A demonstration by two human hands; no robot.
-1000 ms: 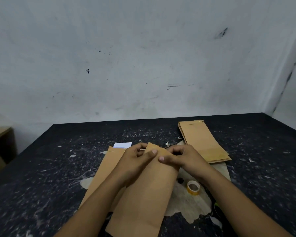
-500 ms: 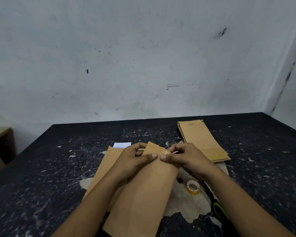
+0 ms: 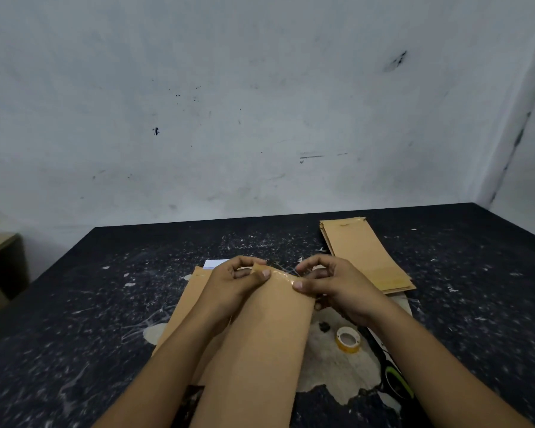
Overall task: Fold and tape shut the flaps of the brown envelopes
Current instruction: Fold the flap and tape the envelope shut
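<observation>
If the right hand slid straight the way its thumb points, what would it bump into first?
Most likely the left hand. The right hand pinches the taped top of the brown paper envelope, and its thumb points across that edge toward the left thumb. Only shiny clear tape lies between them.

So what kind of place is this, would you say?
Probably a bare workroom or packing corner: a scuffed white wall, a worn black table, a stack of envelopes and a tape roll.
</observation>
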